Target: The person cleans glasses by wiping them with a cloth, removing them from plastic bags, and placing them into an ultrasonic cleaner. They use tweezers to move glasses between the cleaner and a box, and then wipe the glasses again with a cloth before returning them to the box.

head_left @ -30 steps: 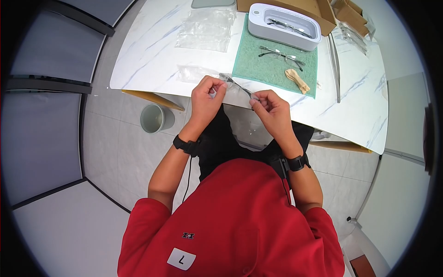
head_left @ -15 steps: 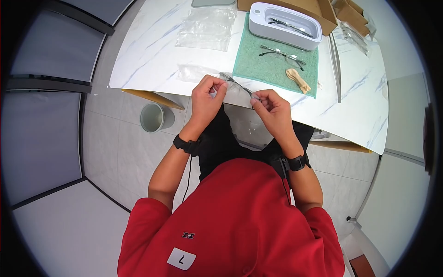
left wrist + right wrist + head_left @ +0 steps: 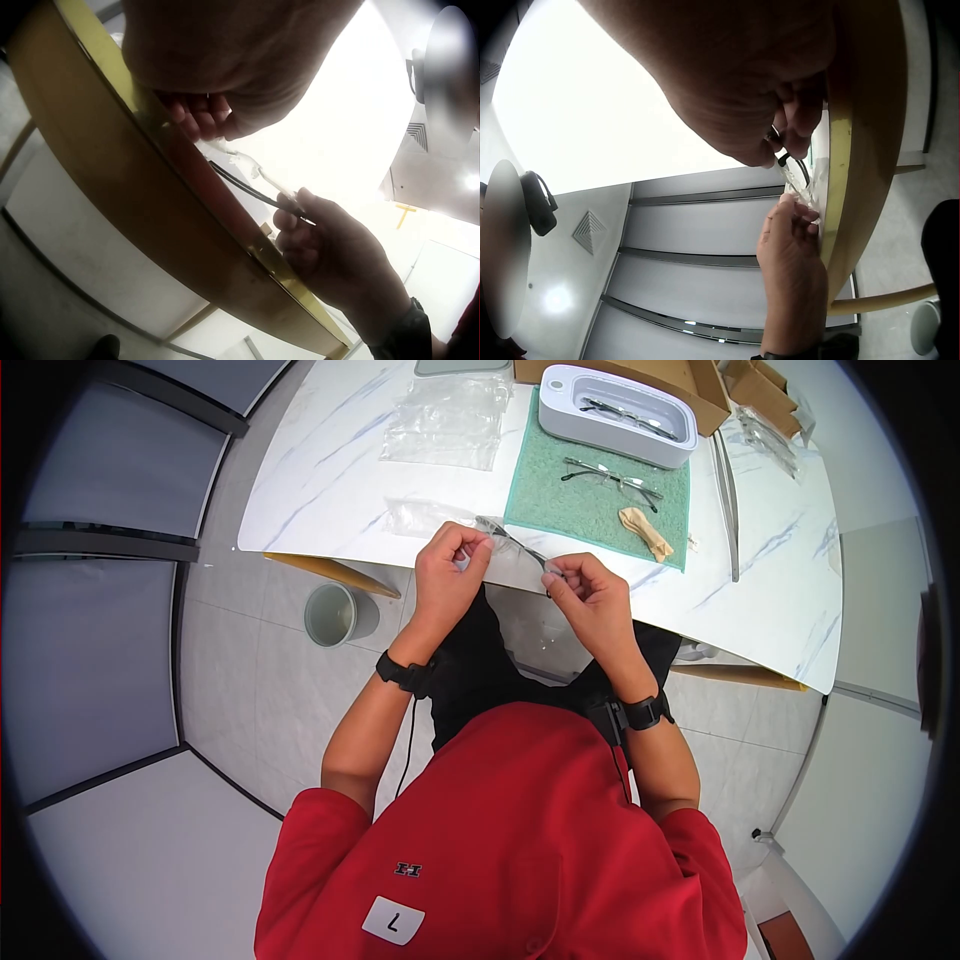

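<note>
Just over the table's front edge, my two hands hold a pair of eyeglasses with dark, thin temples, together with a clear plastic sleeve. My left hand pinches the sleeve between thumb and fingers. Opposite it, my right hand pinches the temple ends, which also show as dark curved strips in the left wrist view. The lens end lies close to the left fingers, partly hidden by clear plastic.
A green cloth carries a white cleaner tub with glasses inside, another pair of glasses and a beige finger-shaped piece. Clear bags lie to the left. Cardboard boxes stand behind; a bin stands on the floor.
</note>
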The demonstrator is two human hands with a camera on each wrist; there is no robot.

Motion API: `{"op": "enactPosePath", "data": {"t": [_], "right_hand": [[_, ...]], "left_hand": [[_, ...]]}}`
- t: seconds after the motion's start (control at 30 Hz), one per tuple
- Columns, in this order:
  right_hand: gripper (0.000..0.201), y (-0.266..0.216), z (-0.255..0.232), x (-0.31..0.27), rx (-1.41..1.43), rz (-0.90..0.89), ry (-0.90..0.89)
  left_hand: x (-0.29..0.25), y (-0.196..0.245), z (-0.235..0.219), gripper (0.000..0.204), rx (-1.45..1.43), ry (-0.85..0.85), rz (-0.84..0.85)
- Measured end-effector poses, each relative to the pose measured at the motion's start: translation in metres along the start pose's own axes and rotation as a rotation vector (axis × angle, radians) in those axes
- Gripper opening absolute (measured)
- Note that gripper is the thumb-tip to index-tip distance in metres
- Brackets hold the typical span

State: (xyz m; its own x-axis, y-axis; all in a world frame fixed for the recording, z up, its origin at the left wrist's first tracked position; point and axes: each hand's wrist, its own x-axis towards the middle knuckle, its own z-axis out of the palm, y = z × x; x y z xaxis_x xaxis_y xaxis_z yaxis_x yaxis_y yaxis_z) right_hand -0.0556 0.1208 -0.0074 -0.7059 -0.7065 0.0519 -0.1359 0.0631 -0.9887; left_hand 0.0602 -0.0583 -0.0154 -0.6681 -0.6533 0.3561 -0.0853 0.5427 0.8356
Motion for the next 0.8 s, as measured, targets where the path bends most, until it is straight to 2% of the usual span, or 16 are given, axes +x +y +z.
{"op": "enactPosePath", "data": {"t": [0.67,0.8], "right_hand": [[0.016,0.0003,-0.0025,-0.001,-0.063,-0.003,-0.027],[0.016,0.0003,0.0002,-0.0012,-0.038,-0.036,0.018]], "left_hand": [[-0.0021,0.0005,0.0026,0.007,0.02,0.025,0.037],[-0.0028,0.0031,0.003,0.007,0.019,0.04,0.047]]}}
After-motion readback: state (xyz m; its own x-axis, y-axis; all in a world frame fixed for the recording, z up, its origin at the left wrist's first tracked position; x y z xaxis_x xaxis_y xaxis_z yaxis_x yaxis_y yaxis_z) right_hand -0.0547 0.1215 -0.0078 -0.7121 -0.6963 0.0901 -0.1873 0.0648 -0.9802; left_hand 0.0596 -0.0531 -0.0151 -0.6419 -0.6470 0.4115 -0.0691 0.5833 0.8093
